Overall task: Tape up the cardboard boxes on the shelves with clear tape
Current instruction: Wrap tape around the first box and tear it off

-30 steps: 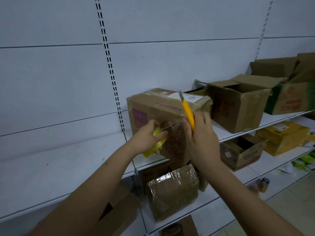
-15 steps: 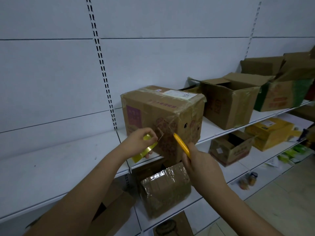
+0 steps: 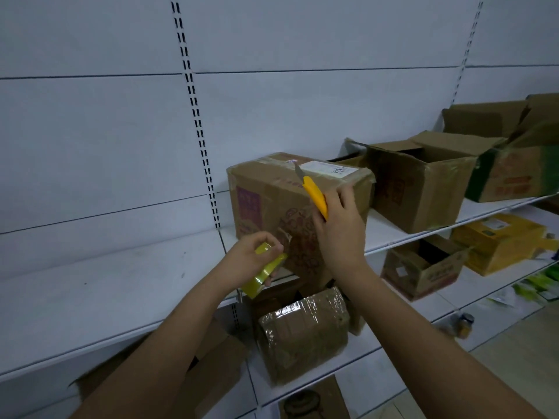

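A closed cardboard box with a white label stands on the upper white shelf. My left hand grips a roll of clear tape with a yellowish core, low against the box's front face. A loose tape end sticks to the front there. My right hand holds a yellow utility knife, blade pointing up and left, and lies against the box's front right part.
Open cardboard boxes stand to the right on the same shelf. A tape-wrapped box sits on the shelf below, along with an open box and a yellow box. Floor shows at the lower right.
My right hand rose from below the box's front to its upper right front, turning the knife blade upward. My left hand with the tape roll stayed low at the front.
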